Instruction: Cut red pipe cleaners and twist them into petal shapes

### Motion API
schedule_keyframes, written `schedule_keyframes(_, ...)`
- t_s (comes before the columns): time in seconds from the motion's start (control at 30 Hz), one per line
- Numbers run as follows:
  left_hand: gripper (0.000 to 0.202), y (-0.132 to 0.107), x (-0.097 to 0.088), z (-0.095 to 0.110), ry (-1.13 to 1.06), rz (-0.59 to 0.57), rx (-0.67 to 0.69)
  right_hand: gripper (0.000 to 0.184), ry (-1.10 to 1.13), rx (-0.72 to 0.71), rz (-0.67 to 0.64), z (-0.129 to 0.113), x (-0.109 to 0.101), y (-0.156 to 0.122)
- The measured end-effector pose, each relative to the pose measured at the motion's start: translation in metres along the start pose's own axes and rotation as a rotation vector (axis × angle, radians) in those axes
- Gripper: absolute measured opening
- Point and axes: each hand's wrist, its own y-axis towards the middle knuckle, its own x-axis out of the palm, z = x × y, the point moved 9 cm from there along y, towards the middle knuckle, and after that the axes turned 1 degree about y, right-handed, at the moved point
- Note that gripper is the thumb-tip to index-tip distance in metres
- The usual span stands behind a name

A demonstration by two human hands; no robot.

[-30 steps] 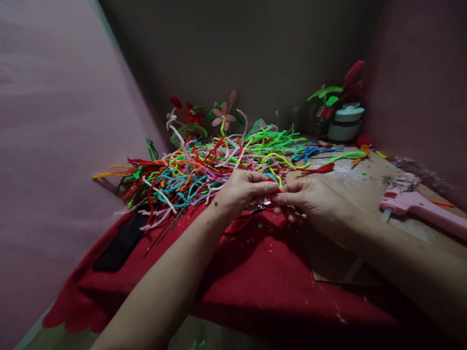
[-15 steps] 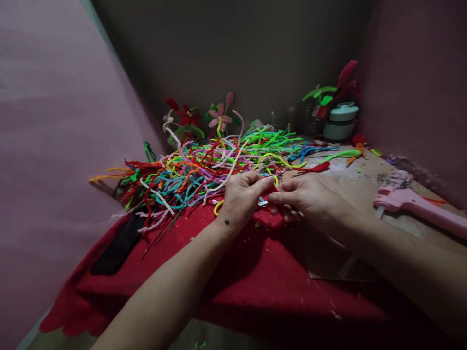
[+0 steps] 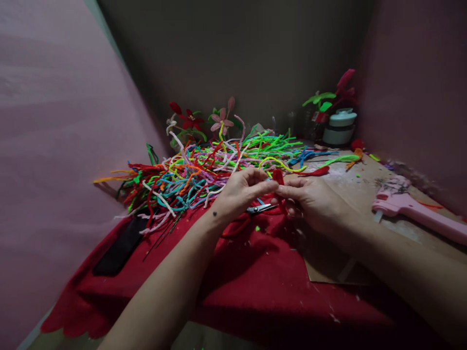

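Between the fingertips of both hands is a red fuzzy pipe cleaner piece [image 3: 278, 177], its looped top sticking up above the fingers. My left hand [image 3: 245, 190] pinches it from the left, thumb pointing right. From the other side my right hand [image 3: 307, 195] grips it between thumb and forefinger, the other fingers curled below. Some of the red piece hangs under the fingertips, partly hidden by the hands. Small scissors [image 3: 260, 209] with silvery blades lie on the red cloth [image 3: 255, 272] just beneath. A heap of many-coloured pipe cleaners [image 3: 197, 167] spreads behind my left hand.
A pink glue gun [image 3: 412, 206] rests at the right on a cardboard sheet [image 3: 328, 265]. A dark phone [image 3: 118, 248] lies at the left. Behind stand a pink pipe-cleaner flower [image 3: 221, 121], a red flower [image 3: 189, 119] and a pale green lidded jar [image 3: 340, 127].
The red piece now rises upright above my fingertips, where before it was mostly covered. More of the scissors shows below my hands. The view has shifted slightly.
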Motion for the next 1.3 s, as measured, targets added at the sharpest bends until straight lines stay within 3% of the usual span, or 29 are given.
schedule_keyframes(0.1, 0.016, -0.004, 0.007, 0.003, 0.236, -0.082, 0.018, 0.02, 0.039, -0.02, 0.03, 0.0, -0.005, 0.003)
schedule_keyframes(0.2, 0.018, -0.012, 0.003, 0.019, 0.576, 0.117, 0.179, 0.021, 0.006, -0.046, 0.059, -0.002, -0.006, 0.002)
schedule_keyframes(0.27, 0.017, -0.017, 0.001, 0.025, 0.644, 0.24, 0.219, 0.022, -0.001, -0.058, 0.092, -0.004, -0.006, 0.0)
schedule_keyframes(0.43, 0.027, -0.014, -0.002, -0.003, 0.214, 0.236, -0.046, 0.024, 0.007, -0.072, 0.113, -0.007, -0.003, -0.005)
schedule_keyframes(0.57, 0.022, -0.02, -0.006, 0.017, 0.461, 0.389, 0.184, 0.022, 0.021, -0.065, 0.131, -0.007, -0.006, -0.003)
schedule_keyframes(0.67, 0.025, -0.02, -0.006, 0.014, 0.474, 0.406, 0.185, 0.022, 0.017, -0.056, 0.126, -0.008, -0.005, -0.003)
schedule_keyframes(0.8, 0.032, -0.013, -0.01, -0.004, 0.155, 0.359, 0.019, 0.026, 0.023, -0.062, 0.112, -0.01, -0.004, -0.002)
schedule_keyframes(0.97, 0.031, -0.012, -0.034, -0.016, -0.259, 0.501, -0.066, 0.027, 0.077, -0.1, 0.207, -0.012, -0.022, 0.002)
schedule_keyframes(1.0, 0.03, -0.009, -0.031, -0.018, -0.314, 0.462, -0.08, 0.026, 0.112, -0.106, 0.226, -0.013, -0.025, 0.003)
schedule_keyframes(1.13, 0.028, 0.0, 0.015, -0.02, -0.423, 0.043, -0.113, 0.023, 0.249, -0.128, 0.234, -0.016, -0.025, 0.007)
schedule_keyframes(1.3, 0.029, -0.003, 0.036, -0.026, -0.458, -0.003, -0.157, 0.028, 0.364, -0.089, 0.198, -0.005, -0.013, 0.01)
